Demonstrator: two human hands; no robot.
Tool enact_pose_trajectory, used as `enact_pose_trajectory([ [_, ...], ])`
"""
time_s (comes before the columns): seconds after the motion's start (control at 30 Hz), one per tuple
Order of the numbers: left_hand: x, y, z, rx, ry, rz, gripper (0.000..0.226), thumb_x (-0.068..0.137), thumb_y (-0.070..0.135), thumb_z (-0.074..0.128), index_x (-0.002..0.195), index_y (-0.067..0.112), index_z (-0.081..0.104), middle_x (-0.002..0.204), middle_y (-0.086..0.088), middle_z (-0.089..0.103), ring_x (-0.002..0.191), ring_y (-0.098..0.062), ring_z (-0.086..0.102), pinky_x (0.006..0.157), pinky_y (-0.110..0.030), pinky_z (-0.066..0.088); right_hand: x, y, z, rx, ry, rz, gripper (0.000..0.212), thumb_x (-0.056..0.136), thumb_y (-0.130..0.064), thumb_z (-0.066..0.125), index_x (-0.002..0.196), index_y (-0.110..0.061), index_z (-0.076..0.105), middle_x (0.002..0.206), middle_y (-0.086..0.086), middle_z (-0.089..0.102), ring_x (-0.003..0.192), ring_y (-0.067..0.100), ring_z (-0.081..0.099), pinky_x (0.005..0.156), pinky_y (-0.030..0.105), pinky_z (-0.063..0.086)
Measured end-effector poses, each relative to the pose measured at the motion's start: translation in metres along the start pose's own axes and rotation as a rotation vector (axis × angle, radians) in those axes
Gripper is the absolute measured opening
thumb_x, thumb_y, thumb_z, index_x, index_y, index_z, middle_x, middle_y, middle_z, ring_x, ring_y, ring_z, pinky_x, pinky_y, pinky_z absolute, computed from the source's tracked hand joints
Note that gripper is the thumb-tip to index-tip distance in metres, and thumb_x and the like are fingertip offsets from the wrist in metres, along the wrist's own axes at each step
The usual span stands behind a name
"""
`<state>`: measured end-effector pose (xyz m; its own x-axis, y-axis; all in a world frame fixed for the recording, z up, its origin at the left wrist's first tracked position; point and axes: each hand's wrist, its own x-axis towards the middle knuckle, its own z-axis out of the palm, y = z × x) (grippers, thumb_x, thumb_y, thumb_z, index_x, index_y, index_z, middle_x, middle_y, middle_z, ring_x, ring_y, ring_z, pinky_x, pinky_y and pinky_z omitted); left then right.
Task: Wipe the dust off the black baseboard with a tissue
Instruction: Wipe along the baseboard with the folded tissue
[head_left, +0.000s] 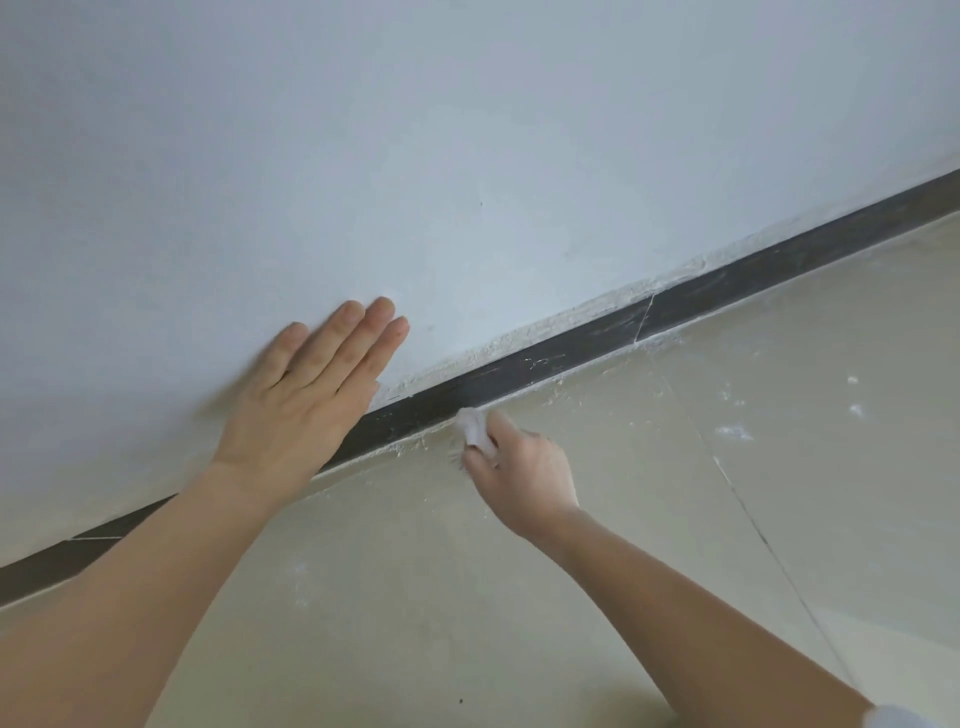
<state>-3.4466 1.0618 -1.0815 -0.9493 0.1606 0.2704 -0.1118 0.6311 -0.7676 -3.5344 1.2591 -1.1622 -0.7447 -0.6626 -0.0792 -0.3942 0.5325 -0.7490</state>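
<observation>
Logging the black baseboard (545, 358) first: it is running as a dark strip on a slant from lower left to upper right, between the white wall (467, 130) and the beige floor (779, 519), and its face is showing pale scuffs and streaks, with a thin light joint (644, 317) crossing it further right. Next, the tissue (470, 423): a small white wad, sitting at the strip's lower edge where it is meeting the floor. The right hand (524, 473) is gripping that wad with curled fingers, and most of the paper is hiding inside the fist. The left hand (306, 395) is lying flat on the wall just above the strip, fingers straight and close together, holding nothing, and it is covering a stretch of the strip from my view. Hazards, as I am judging them: the wad is riding low on the seam, so it is likely missing the face and top edge. The rough plaster ridge (587, 312) above the strip is looking crumbly, so a snag there could be shedding fresh grit or tearing the paper. White specks (732, 431) are lying on the floor nearby, and a low stroke could be dragging them up onto the black. The stretch under the left hand is risking being skipped.
</observation>
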Motion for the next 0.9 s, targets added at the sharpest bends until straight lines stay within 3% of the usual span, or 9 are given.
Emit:
enact_pose_trajectory([
  [0.07,-0.002,-0.006,0.003,0.035,-0.026,0.029,0.093,0.082,0.026,0.071,0.155,0.019,0.014,0.162,0.001,-0.001,0.148,-0.016,-0.005,0.12,-0.033,-0.004,-0.001,-0.012,0.004,-0.06,0.019,-0.15,0.035,0.084,-0.028,0.052,0.075,-0.024,0.019,0.05,-0.007,0.024,0.043,0.025,0.025,0.043,0.023,0.021],
  [0.17,-0.002,-0.009,0.004,0.058,-0.037,0.062,0.102,0.074,0.024,0.077,0.155,0.02,0.014,0.162,0.001,-0.001,0.148,-0.016,-0.004,0.12,-0.033,-0.003,0.016,-0.014,-0.004,-0.12,0.12,-0.159,0.033,0.088,-0.029,0.053,0.078,-0.021,0.023,0.051,-0.008,0.023,0.044,0.027,0.026,0.04,0.026,0.018],
  [0.27,-0.002,-0.01,0.004,0.054,-0.033,0.071,0.104,0.074,0.023,0.077,0.155,0.019,0.012,0.162,0.002,-0.002,0.148,-0.016,-0.005,0.119,-0.032,-0.004,0.029,0.003,-0.022,-0.113,0.069,-0.023,0.025,0.097,-0.033,0.047,0.078,-0.02,0.035,0.067,-0.001,0.042,0.061,0.031,0.043,0.058,0.033,0.03],
  [0.37,-0.003,-0.008,0.005,-0.002,-0.017,0.06,0.101,0.077,0.017,0.074,0.155,0.018,0.01,0.162,0.002,-0.004,0.148,-0.015,-0.006,0.119,-0.032,-0.006,0.036,0.035,-0.04,-0.019,0.287,0.233,0.017,0.094,-0.029,0.048,0.082,-0.017,0.047,0.069,0.006,0.051,0.07,0.034,0.054,0.062,0.035,0.038],
  [0.43,-0.003,-0.006,0.006,-0.007,0.013,0.056,0.095,0.081,0.012,0.068,0.155,0.018,0.01,0.162,0.002,-0.004,0.148,-0.016,-0.007,0.119,-0.032,-0.007,0.043,0.054,-0.056,0.028,0.469,0.396,0.021,0.091,-0.023,0.048,0.076,-0.009,0.044,0.062,0.003,0.047,0.068,0.03,0.05,0.058,0.034,0.034],
  [0.5,-0.003,-0.004,0.007,-0.04,0.045,0.059,0.087,0.083,0.004,0.055,0.155,0.017,0.009,0.162,0.003,-0.004,0.148,-0.016,-0.007,0.12,-0.032,-0.009,0.047,0.063,-0.073,0.072,0.544,0.433,0.028,0.087,-0.019,0.049,0.064,-0.013,0.035,0.056,-0.001,0.036,0.058,0.023,0.038,0.051,0.032,0.027],
  [0.63,-0.002,-0.003,0.009,-0.094,0.061,0.028,0.086,0.08,-0.004,0.047,0.155,0.018,0.01,0.161,0.005,-0.003,0.148,-0.014,-0.007,0.119,-0.031,-0.01,0.03,0.041,-0.06,0.12,0.462,0.345,0.038,0.082,-0.015,0.054,0.059,-0.017,0.025,0.052,-0.004,0.027,0.05,0.014,0.024,0.048,0.03,0.021],
  [0.8,-0.001,-0.002,0.008,-0.165,0.053,0.002,0.092,0.077,-0.006,0.051,0.155,0.019,0.01,0.161,0.008,-0.003,0.148,-0.012,-0.007,0.119,-0.03,-0.011,0.007,0.008,-0.002,0.13,0.121,0.249,0.037,0.085,-0.018,0.054,0.059,-0.02,0.028,0.048,-0.005,0.032,0.046,0.011,0.029,0.045,0.026,0.025],
  [0.9,-0.001,-0.001,0.007,-0.123,0.068,0.004,0.09,0.077,-0.003,0.055,0.155,0.018,0.015,0.162,0.005,0.001,0.148,-0.014,-0.006,0.12,-0.032,-0.01,0.018,0.006,0.01,0.286,0.157,0.343,0.032,0.086,-0.015,0.051,0.06,-0.017,0.032,0.054,-0.004,0.036,0.052,0.014,0.033,0.046,0.028,0.026],
])
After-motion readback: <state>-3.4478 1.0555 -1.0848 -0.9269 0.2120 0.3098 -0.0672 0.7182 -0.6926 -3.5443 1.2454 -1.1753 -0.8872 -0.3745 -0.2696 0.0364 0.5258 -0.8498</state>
